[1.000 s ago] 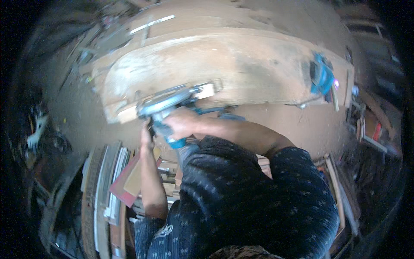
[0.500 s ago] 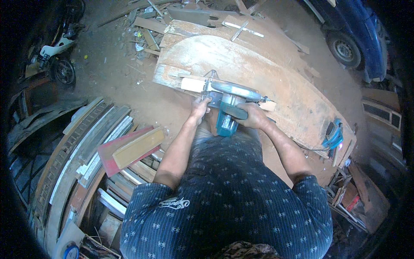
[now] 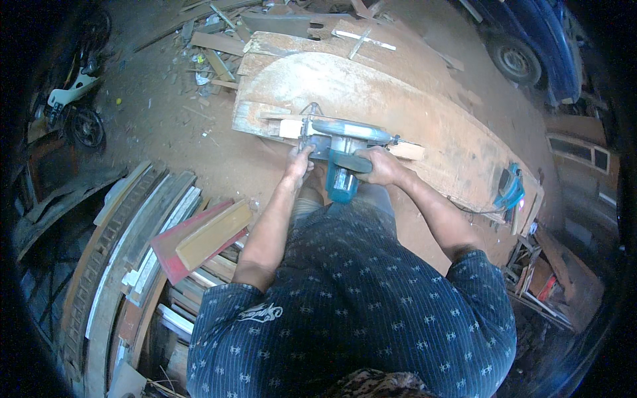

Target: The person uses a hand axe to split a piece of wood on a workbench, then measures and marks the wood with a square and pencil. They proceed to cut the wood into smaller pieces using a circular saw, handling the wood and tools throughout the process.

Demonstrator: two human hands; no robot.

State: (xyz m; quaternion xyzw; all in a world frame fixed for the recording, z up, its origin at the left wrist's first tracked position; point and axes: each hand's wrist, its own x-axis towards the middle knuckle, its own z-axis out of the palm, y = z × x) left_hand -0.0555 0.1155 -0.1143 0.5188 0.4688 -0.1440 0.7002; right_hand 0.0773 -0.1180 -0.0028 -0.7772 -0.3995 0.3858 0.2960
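1. Circular saw with teal motor housing and silver-grey round guard (image 3: 342,182): located before the torso, at the near edge of the broad board. Motor side is turned toward the body, presumably so that both hands can reach it.
2. Right hand (image 3: 381,166): closed around the saw's black handle, where weight and direction are probably governed.
3. Left hand (image 3: 298,163): clamped on the near left corner of the base plate, seemingly for steadying. Whether the wood beneath is also pinched cannot be told.
4. Pale, straight wooden strip (image 3: 290,129): laid lengthwise along the guard, ends exposed at both sides; apparently aligned with the blade, which is hidden.
5. Broad, dusty wooden board with curved edge (image 3: 451,139): used as support.
6. Second teal power tool (image 3: 509,189): placed at the board's right end, judged set aside for working room.
7. Yellowish rectangular block (image 3: 215,235): rested on a flat red panel (image 3: 167,252), left, beside stacked timber lengths (image 3: 113,282).
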